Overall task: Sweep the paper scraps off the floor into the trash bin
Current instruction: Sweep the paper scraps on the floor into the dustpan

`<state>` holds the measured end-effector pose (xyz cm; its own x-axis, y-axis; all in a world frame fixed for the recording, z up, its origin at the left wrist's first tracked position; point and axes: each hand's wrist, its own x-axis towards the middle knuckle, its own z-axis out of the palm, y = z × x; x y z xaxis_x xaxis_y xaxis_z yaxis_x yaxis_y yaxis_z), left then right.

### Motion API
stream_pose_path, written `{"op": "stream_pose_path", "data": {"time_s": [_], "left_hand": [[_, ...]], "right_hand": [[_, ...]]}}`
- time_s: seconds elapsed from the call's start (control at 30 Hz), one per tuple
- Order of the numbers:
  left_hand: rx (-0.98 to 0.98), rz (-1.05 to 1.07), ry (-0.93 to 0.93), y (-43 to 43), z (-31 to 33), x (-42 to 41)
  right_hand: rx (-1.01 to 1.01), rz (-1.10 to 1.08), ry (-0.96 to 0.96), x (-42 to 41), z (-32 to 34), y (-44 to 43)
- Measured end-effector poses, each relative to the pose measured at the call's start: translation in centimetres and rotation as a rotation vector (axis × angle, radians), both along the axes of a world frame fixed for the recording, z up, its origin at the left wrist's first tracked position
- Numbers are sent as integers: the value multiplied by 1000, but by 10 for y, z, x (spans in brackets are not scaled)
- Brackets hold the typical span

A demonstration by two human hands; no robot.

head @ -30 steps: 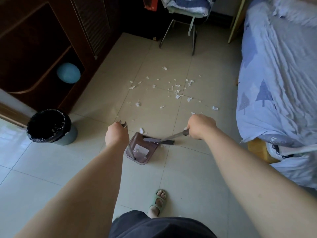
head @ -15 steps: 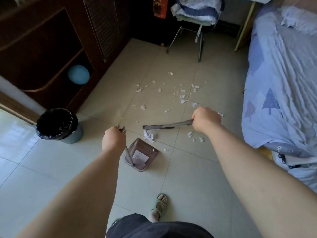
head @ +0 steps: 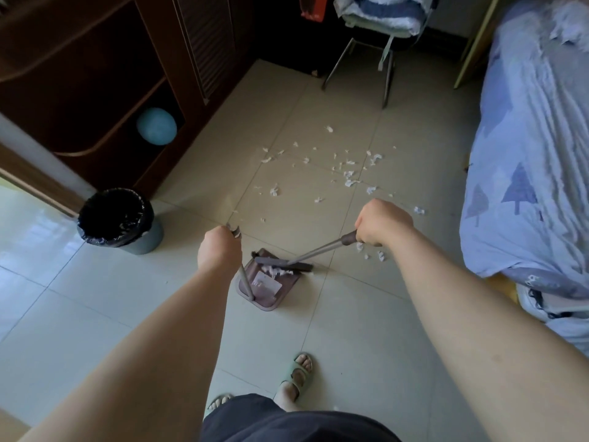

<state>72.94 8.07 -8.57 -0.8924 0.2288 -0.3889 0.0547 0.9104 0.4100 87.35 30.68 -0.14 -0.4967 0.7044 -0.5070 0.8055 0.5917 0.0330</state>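
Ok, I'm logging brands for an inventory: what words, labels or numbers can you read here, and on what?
No text is readable.
White label inside the dustpan: print too blurred to read.
Red item at the top edge: markings too blurred.
Bedsheet: tree pattern, no legible words.

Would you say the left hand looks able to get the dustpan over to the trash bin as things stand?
Probably yes: the left hand grips the dustpan by its handle, and only floor tiles show between it and the trash bin to its left.
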Motion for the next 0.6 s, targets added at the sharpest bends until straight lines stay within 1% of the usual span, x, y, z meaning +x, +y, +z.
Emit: {"op": "stream_pose_path", "data": {"time_s": [0.13, 0.27, 0.4, 0.6], "left_hand": [[-3, -19, -29, 1, 4, 6], [10, -41, -45, -4, 7, 12], [3, -99, -21, -17, 9, 13], [-25, -220, 13, -25, 12, 11]], "right_hand": [[40, 25, 20, 4, 22, 5], [119, 25, 43, 7, 29, 4], [130, -54, 15, 14, 23, 4], [124, -174, 48, 33, 4, 0]]}}
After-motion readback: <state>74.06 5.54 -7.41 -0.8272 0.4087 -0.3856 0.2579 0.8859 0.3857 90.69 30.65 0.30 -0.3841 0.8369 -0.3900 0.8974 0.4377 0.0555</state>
